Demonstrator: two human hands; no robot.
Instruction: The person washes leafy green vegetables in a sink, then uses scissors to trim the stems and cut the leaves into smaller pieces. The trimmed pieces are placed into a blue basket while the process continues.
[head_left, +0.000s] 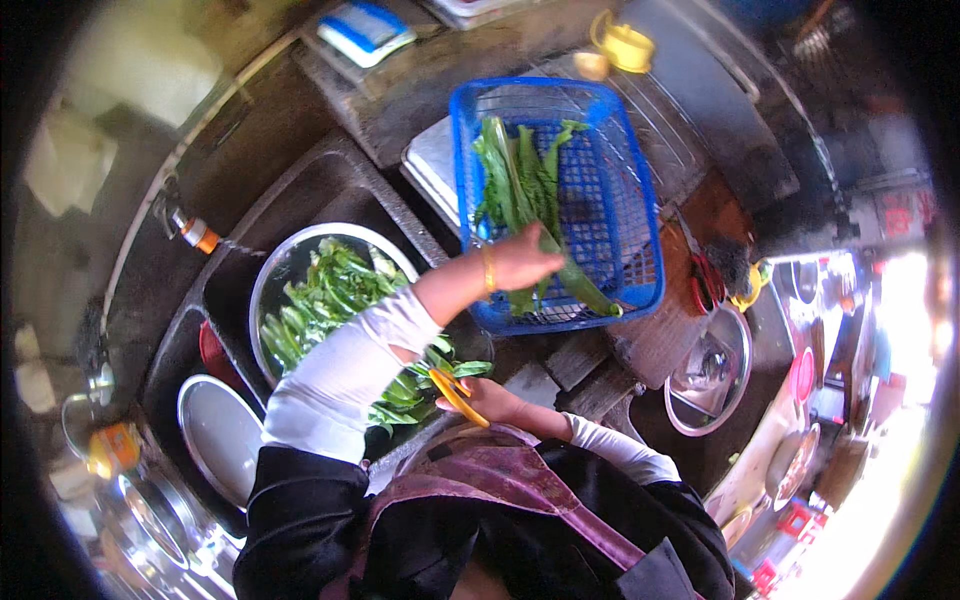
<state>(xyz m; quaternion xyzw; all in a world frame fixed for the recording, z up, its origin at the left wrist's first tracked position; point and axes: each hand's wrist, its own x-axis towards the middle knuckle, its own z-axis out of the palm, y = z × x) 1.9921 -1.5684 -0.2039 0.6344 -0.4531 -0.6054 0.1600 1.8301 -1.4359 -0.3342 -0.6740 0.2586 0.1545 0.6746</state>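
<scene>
Over a blue plastic basket (651, 225), my left hand (525, 259) is closed around a long leafy green stalk (581, 289); its fingertips are partly hidden. More long green leaves (532, 176) lie beneath it in the basket. Close to my body, my right hand (487, 401) holds yellow-orange-handled scissors (457, 397), whose blades are mostly hidden among greens. Under my left forearm, a round metal basin (259, 300) in the sink holds many leafy greens (330, 289) in water.
Water runs from an orange-tipped tap (199, 234) at the left. A metal bowl (217, 435) and a red object (217, 352) sit nearby. Right of the basket are red-handled scissors (706, 283), a wooden board (660, 345) and another metal basin (709, 375). A yellow pitcher (628, 49) stands behind.
</scene>
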